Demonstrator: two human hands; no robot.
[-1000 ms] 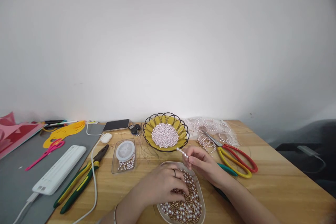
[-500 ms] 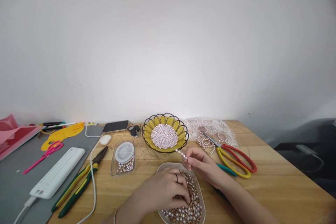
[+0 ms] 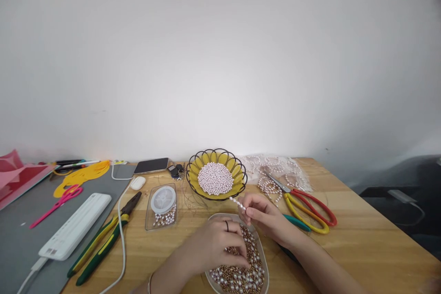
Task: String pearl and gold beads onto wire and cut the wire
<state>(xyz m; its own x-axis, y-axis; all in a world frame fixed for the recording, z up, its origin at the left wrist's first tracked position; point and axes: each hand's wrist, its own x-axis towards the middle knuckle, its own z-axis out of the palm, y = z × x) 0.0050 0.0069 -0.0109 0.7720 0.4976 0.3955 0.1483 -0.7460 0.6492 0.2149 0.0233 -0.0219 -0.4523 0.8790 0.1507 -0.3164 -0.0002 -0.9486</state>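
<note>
My right hand (image 3: 263, 217) pinches a short string of pearl beads (image 3: 237, 202) between thumb and fingers. The strung beads stick out to the left, near the front rim of the basket. My left hand (image 3: 220, 245), with a dark ring on one finger, reaches into a pale dish (image 3: 266, 264) of mixed pearl and gold beads (image 3: 253, 259). Its fingers are curled and bunched at the beads. What the fingertips hold, if anything, I cannot make out. Behind both hands stands a black wire basket (image 3: 193, 188) with a yellow lining, holding small pale pink beads (image 3: 216, 178).
Red-and-yellow-handled scissors (image 3: 310, 209) lie at right, by bagged bead strands (image 3: 275, 170). To the left are a clear box with a spool (image 3: 162, 200), green-yellow pliers (image 3: 106, 239), a white cable (image 3: 123, 243), a power bank (image 3: 76, 226), pink scissors (image 3: 58, 204) and a phone (image 3: 151, 165).
My left hand has shifted slightly within the dish, its fingers drawn a little closer together over the beads. My right hand and the bead string stay almost in place.
</note>
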